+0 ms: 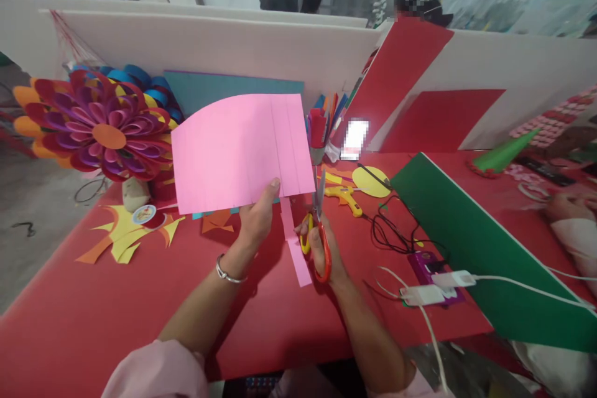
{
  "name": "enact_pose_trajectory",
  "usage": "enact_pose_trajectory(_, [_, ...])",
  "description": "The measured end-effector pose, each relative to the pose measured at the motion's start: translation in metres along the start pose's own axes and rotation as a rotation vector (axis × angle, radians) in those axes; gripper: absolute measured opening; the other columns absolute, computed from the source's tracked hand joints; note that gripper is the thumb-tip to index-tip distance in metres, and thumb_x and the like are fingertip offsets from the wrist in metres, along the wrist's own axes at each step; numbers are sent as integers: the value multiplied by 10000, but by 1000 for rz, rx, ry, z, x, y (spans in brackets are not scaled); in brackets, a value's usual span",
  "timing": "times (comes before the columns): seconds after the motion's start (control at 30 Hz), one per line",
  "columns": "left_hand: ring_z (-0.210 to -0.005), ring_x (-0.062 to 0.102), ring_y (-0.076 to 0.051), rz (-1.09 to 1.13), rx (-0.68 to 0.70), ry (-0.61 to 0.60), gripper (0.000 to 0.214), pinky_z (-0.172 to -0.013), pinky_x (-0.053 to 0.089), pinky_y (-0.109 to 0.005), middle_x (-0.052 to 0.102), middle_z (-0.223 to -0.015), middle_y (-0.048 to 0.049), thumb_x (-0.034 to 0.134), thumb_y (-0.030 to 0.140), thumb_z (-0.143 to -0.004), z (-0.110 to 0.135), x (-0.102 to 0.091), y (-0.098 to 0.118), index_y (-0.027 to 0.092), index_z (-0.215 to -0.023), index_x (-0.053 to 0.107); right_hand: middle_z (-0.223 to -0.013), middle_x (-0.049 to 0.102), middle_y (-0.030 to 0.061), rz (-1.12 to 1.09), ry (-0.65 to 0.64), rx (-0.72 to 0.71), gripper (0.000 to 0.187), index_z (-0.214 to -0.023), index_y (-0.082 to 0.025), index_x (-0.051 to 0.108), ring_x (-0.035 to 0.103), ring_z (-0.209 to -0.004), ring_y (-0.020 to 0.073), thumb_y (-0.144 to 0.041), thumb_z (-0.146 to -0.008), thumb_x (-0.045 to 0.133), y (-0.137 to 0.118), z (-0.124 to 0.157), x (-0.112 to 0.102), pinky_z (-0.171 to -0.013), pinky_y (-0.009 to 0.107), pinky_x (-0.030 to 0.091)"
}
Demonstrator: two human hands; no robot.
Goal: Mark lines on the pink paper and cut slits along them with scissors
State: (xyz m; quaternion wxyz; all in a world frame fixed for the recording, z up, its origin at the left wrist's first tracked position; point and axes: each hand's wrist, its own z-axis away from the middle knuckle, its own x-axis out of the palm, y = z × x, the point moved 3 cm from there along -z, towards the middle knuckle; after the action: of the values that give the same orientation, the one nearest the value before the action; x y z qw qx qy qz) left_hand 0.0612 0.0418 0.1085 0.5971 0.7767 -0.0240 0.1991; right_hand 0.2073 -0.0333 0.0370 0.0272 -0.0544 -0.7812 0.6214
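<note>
My left hand (258, 214) grips a sheet of pink paper (228, 152) by its lower edge, thumb on top. Faint ruled lines run down the sheet near its right side. In my right hand (330, 249) is a pair of scissors (321, 233) with red and yellow handles. Their blades point up and stand slightly apart, close to the sheet's lower right corner. Narrow pink paper strips (298, 261) lie on the red tabletop (186, 311) between my hands.
A layered paper flower (109, 137) stands at left, above yellow and orange scraps (125, 233). A yellow glue gun (344, 198), a tangled cable, a power strip (426, 267) and a green board (485, 261) occupy the right. Another person's hand (571, 205) shows at the far right.
</note>
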Motion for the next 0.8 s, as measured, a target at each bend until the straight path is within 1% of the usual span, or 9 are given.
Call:
enact_pose_trajectory(0.07, [-1176,721,-253,25,8,-6,227,-1100,565,-419,791,-1095,-63,815,378,-812,-1,0,1,243,-991,777,-888,644,39,4,-38,2,438,-1063,-243,562,663,-812,213,-674,-995,518,-3,2,2,-789,372,567])
enact_pose_trajectory(0.13, [-1189,718,-251,31,0,-7,239,-1123,553,-425,787,-1142,-64,816,377,-816,0,0,0,247,-1014,778,-919,651,43,-4,-75,17,464,-1040,-246,563,619,-729,178,-704,-977,530,-6,4,4,-725,338,551])
enact_pose_trajectory(0.23, [-1217,706,-256,5,-12,84,294,-1140,541,-427,769,-1235,-66,846,392,-800,2,-2,-2,246,-1044,774,-969,634,42,-56,-105,49,505,-1028,-250,571,571,-684,149,-747,-938,559,-10,6,9,-616,284,502])
enact_pose_trajectory(0.33, [-1264,685,-268,-8,1,172,340,-1129,547,-428,747,-1298,-69,829,418,-819,1,-4,-2,254,-1109,759,-990,609,41,-105,-74,61,537,-1197,-267,595,592,-761,169,-730,-925,591,-13,6,10,-585,262,475])
enact_pose_trajectory(0.43, [-1249,694,-270,-14,3,194,356,-1085,574,-423,756,-1268,-68,820,433,-828,2,-4,-1,262,-1132,750,-968,598,33,-75,-89,34,564,-1344,-270,579,578,-746,165,-684,-961,572,-17,6,9,-624,277,494])
enact_pose_trajectory(0.53, [-1214,708,-261,-47,-22,136,338,-1071,580,-412,771,-1224,-60,826,438,-819,8,-2,-2,257,-1097,760,-922,598,30,-5,-147,-4,524,-1308,-254,612,584,-746,171,-665,-994,529,-17,8,9,-681,304,517])
enact_pose_trajectory(0.6, [-1187,716,-256,-75,-52,101,308,-1080,571,-407,781,-1196,-59,825,443,-819,13,0,-3,244,-1049,776,-925,599,34,12,-153,-9,522,-1268,-251,626,602,-776,182,-682,-990,525,-14,9,8,-701,315,527])
enact_pose_trajectory(0.7, [-1148,727,-260,-110,-114,124,273,-1077,569,-407,798,-1114,-62,841,444,-799,19,0,-4,227,-959,796,-935,596,37,2,-128,3,549,-1246,-245,628,604,-784,187,-713,-973,535,-8,9,6,-723,333,537])
enact_pose_trajectory(0.8, [-1142,726,-261,-119,-157,145,261,-1086,561,-413,803,-1090,-57,856,429,-776,20,0,-4,231,-939,807,-945,600,44,-30,-121,12,574,-1223,-240,632,607,-790,191,-741,-957,541,-7,8,5,-716,336,528])
